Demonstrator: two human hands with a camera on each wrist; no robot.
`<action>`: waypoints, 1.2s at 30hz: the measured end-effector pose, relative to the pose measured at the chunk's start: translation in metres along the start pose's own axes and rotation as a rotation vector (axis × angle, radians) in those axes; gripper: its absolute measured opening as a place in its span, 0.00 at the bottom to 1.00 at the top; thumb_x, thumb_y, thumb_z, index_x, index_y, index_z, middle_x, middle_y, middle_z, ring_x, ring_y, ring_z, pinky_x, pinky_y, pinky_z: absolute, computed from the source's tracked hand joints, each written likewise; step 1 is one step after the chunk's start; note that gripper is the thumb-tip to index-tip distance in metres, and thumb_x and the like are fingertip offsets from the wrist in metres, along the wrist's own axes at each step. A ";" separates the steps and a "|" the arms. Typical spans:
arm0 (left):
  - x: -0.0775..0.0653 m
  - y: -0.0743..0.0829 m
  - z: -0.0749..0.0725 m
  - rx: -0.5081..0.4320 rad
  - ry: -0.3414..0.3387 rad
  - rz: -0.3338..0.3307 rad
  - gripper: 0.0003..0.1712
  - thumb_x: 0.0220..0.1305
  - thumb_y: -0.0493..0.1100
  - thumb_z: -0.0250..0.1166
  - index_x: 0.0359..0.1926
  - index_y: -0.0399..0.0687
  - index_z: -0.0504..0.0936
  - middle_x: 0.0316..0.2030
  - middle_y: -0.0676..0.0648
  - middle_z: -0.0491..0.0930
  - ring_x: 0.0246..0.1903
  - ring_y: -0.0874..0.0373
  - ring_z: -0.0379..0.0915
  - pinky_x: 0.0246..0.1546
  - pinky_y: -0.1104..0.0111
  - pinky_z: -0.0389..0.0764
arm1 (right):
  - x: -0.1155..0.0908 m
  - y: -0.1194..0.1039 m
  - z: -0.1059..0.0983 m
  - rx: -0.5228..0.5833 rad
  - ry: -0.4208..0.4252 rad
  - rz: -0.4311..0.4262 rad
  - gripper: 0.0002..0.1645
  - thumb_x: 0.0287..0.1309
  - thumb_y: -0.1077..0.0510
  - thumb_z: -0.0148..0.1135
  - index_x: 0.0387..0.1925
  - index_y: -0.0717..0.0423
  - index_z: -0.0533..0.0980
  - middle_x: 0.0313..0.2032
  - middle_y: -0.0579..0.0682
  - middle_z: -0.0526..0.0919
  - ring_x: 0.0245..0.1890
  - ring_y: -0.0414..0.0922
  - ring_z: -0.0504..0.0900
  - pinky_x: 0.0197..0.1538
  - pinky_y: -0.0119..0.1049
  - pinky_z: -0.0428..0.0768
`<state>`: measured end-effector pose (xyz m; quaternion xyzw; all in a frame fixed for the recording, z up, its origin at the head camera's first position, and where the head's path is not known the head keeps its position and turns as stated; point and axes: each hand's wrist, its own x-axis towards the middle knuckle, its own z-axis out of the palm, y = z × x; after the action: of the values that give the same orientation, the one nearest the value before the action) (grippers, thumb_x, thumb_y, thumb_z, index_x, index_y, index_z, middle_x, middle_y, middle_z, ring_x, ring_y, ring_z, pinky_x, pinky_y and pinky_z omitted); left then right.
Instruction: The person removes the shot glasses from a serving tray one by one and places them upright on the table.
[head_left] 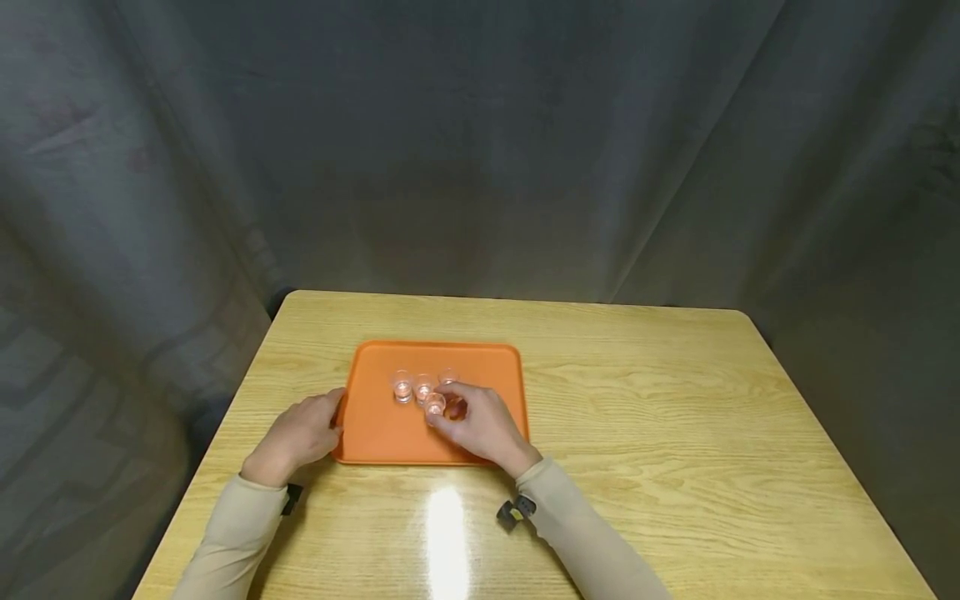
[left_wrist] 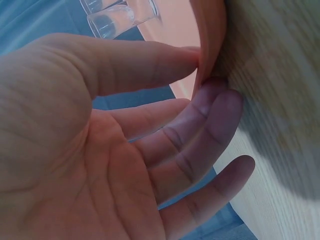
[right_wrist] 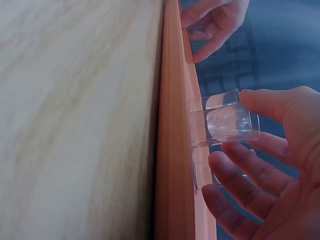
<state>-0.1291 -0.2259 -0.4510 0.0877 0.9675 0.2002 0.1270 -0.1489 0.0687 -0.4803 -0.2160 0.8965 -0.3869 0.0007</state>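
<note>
An orange tray (head_left: pixel 375 442) lies on the table with small clear shot glasses grouped on it. My left hand (head_left: pixel 300 429) is at the tray's left edge; in the left wrist view its thumb lies on the rim (left_wrist: pixel 210 35), with fingers against the outer side. Over the tray, my right hand (head_left: pixel 480 423) holds one shot glass (head_left: pixel 435 405) between thumb and fingers. Close behind the held glass are three more: a left glass (head_left: pixel 402 388), a middle glass (head_left: pixel 423 387) and a right glass (head_left: pixel 447 377), partly hidden by the right hand.
The light wooden table (head_left: pixel 660 433) extends far to the right of the tray. A dark grey curtain (head_left: pixel 480 167) hangs behind it and along both sides. Light glares off the tabletop in front of the tray.
</note>
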 end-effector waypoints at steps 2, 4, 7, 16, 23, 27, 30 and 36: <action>0.000 0.001 0.000 0.000 -0.001 -0.001 0.35 0.70 0.35 0.65 0.75 0.28 0.68 0.56 0.30 0.84 0.52 0.37 0.83 0.51 0.44 0.82 | 0.000 0.001 0.000 0.007 0.011 -0.004 0.23 0.62 0.48 0.77 0.56 0.52 0.87 0.35 0.44 0.90 0.33 0.38 0.86 0.40 0.29 0.81; 0.001 0.001 0.000 -0.002 -0.002 0.001 0.35 0.70 0.35 0.65 0.75 0.27 0.67 0.56 0.30 0.84 0.51 0.37 0.83 0.51 0.44 0.82 | 0.000 0.003 0.000 0.014 0.018 -0.006 0.22 0.62 0.49 0.78 0.55 0.52 0.87 0.34 0.43 0.90 0.33 0.37 0.86 0.40 0.29 0.81; 0.001 0.002 0.000 -0.003 -0.003 0.004 0.35 0.70 0.34 0.64 0.75 0.26 0.67 0.56 0.29 0.83 0.51 0.37 0.83 0.52 0.44 0.82 | -0.001 0.003 0.000 0.029 0.026 -0.007 0.22 0.61 0.50 0.79 0.54 0.53 0.87 0.34 0.44 0.90 0.32 0.37 0.86 0.39 0.28 0.82; 0.003 0.002 0.000 0.010 -0.001 -0.001 0.32 0.75 0.37 0.60 0.74 0.26 0.67 0.55 0.30 0.84 0.45 0.44 0.83 0.47 0.48 0.82 | -0.004 0.004 -0.004 0.093 0.046 0.017 0.22 0.59 0.53 0.80 0.54 0.56 0.87 0.35 0.48 0.91 0.33 0.39 0.88 0.39 0.28 0.84; 0.003 0.002 0.000 0.010 0.007 0.018 0.29 0.78 0.39 0.57 0.73 0.25 0.69 0.53 0.31 0.85 0.42 0.46 0.83 0.45 0.49 0.82 | -0.008 0.008 -0.008 0.094 0.068 0.025 0.21 0.58 0.54 0.81 0.51 0.55 0.87 0.33 0.48 0.91 0.31 0.37 0.86 0.38 0.28 0.83; 0.005 0.002 0.000 -0.005 0.013 0.026 0.28 0.79 0.39 0.55 0.72 0.25 0.70 0.51 0.31 0.84 0.41 0.46 0.82 0.45 0.49 0.81 | -0.010 0.009 -0.013 0.095 0.072 0.029 0.21 0.57 0.54 0.81 0.51 0.55 0.87 0.32 0.46 0.90 0.30 0.35 0.85 0.38 0.29 0.83; 0.006 0.001 -0.001 -0.006 0.017 0.021 0.28 0.79 0.40 0.55 0.71 0.25 0.70 0.54 0.30 0.83 0.45 0.42 0.82 0.48 0.47 0.82 | -0.011 0.010 -0.016 0.108 0.068 0.027 0.20 0.58 0.54 0.80 0.50 0.56 0.87 0.31 0.45 0.89 0.30 0.36 0.85 0.38 0.29 0.83; 0.007 0.001 -0.002 0.002 0.021 0.008 0.28 0.77 0.41 0.58 0.69 0.25 0.70 0.50 0.30 0.84 0.42 0.43 0.81 0.45 0.47 0.81 | -0.015 0.016 -0.022 0.168 0.064 0.049 0.19 0.58 0.54 0.80 0.50 0.54 0.87 0.32 0.45 0.89 0.30 0.38 0.86 0.38 0.30 0.84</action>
<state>-0.1363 -0.2246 -0.4507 0.0896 0.9686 0.2007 0.1162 -0.1449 0.1001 -0.4783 -0.1807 0.8654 -0.4674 0.0000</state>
